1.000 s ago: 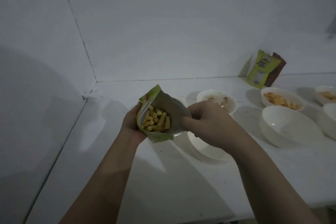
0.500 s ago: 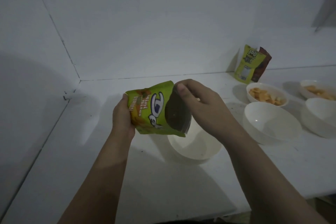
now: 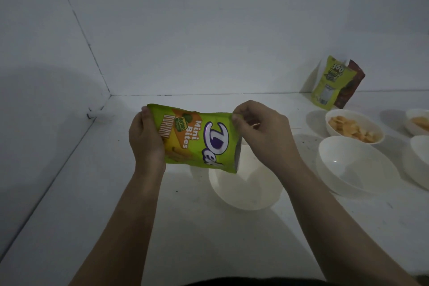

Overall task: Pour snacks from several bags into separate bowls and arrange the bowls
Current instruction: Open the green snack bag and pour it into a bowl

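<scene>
Above the white bowl point(image 3: 246, 189) on the counter point(image 3: 185, 239), the green snack bag point(image 3: 197, 139) lies on its side, open end facing right and hanging over the bowl. Left hand point(image 3: 146, 144) grips the bag's bottom end, fingers curled round it; right hand point(image 3: 262, 132) pinches the top corner of the opening. To the right, 1 bare bowl point(image 3: 352, 167) sits beside a bowl of chips point(image 3: 354, 126).
</scene>
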Demonstrator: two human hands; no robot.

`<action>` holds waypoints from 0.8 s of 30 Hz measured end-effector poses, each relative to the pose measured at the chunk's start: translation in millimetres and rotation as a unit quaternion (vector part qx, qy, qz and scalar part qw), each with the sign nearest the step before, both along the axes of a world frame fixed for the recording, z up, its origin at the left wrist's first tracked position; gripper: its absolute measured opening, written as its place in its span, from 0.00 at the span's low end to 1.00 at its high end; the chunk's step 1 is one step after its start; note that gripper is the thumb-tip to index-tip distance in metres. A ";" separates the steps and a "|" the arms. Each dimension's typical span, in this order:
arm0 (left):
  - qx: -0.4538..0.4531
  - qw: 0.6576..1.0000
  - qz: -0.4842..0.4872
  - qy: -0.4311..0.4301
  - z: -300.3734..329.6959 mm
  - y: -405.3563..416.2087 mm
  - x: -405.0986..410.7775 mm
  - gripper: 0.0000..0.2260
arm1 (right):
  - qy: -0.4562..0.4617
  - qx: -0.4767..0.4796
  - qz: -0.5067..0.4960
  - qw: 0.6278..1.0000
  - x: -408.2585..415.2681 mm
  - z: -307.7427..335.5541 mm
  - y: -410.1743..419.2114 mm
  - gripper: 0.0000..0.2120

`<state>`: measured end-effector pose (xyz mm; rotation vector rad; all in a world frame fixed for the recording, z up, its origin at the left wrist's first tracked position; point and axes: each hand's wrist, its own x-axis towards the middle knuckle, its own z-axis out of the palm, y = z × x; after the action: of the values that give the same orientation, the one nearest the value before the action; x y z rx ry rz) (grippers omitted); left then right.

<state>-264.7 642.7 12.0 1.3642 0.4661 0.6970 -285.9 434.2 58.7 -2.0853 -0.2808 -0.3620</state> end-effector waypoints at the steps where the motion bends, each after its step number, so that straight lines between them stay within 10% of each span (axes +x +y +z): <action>1: 0.011 1.000 0.004 -0.004 0.4 -1.0 -1.1 0.18 | 0.010 -0.014 0.003 1.000 2.0 -1.4 -2.7 0.06; 24: 0.078 0.997 0.014 -0.028 13.9 -8.0 -17.0 0.19 | -0.019 -0.021 0.014 1.000 -0.6 -9.0 -18.1 0.07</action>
<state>-281.6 634.8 25.9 1.4823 0.3933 0.8051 -286.5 416.0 49.7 -2.1145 -0.3423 -0.3829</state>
